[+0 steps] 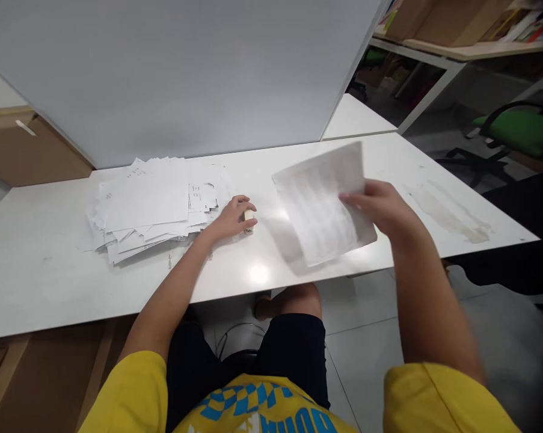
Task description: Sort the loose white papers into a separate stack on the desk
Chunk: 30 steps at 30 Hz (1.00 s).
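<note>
My right hand [386, 207] grips a printed paper sheet [325, 204] by its right edge, thumb on top. The sheet is raised and tilted above the table, slightly blurred, with faint text that I cannot read. My left hand [233, 218] rests on the tabletop, thumb and fingers curled round a small cream-coloured block [249, 221]. Part of the block is hidden by the fingers, and its kind cannot be made out. Just left of that hand lies an uneven stack of white papers [147, 201], with some printed sheets poking out.
The white table [262, 264] has a smudged stain at its right. A grey-white partition [199, 78] stands along the back edge. At the left is a cardboard box [41, 150]. Farther right are a green chair [524, 129] and a shelf with boxes and books.
</note>
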Motion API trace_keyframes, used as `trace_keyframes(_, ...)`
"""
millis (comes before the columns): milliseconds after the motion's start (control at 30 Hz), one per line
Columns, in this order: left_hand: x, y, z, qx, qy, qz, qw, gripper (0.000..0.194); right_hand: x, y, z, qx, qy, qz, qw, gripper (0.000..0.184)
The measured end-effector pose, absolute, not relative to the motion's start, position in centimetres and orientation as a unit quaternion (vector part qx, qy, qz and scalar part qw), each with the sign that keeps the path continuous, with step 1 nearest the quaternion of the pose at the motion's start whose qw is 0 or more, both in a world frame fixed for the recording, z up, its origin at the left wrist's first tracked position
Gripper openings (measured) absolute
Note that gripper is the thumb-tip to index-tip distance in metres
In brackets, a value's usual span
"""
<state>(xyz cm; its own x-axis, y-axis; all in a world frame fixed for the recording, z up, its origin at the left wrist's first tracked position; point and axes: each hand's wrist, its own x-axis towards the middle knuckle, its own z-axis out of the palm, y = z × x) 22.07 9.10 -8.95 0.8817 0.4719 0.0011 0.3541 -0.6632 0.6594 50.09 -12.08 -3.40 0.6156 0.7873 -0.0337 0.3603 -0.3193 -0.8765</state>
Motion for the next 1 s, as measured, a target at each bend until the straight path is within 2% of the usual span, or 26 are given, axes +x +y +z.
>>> trace_keyframes(100,21.9,8.8,-9.2,0.919,0.225,0.095,0.309,0.038,54.2,-4.3,-4.7,-0.784,-0.312,0.291,0.450,0.032)
trace_keyframes(233,21.7,8.1,-9.6,0.945,0.203,0.129,0.220,0.037,57.5,1.7,-8.4,-0.801,-0.318,0.276,0.425,0.029)
trace_keyframes(367,21.7,7.8,-9.8,0.958,0.183,0.141,0.173,0.038,59.8,3.4,-10.5,-0.830,-0.350,0.209,0.380,0.029)
trace_keyframes(533,21.7,7.9,-9.9,0.961,0.172,0.147,0.159,0.040,62.0,3.9,-11.2,-0.871,-0.398,0.113,0.266,0.035)
trace_keyframes(733,21.8,7.9,-10.9,0.965,0.164,0.150,0.139,0.047,61.5,3.6,-11.9,-0.896,-0.415,0.048,0.151,0.058)
trace_keyframes(867,21.9,7.2,-9.8,0.971,0.165,0.146,0.092,0.049,59.8,3.8,-11.0,-0.895,-0.419,0.012,0.151,0.078)
trace_keyframes(1000,19.0,7.0,-6.8,0.954,0.247,0.159,0.053,0.039,56.8,4.0,-9.4,-0.860,-0.458,-0.033,0.223,0.072)
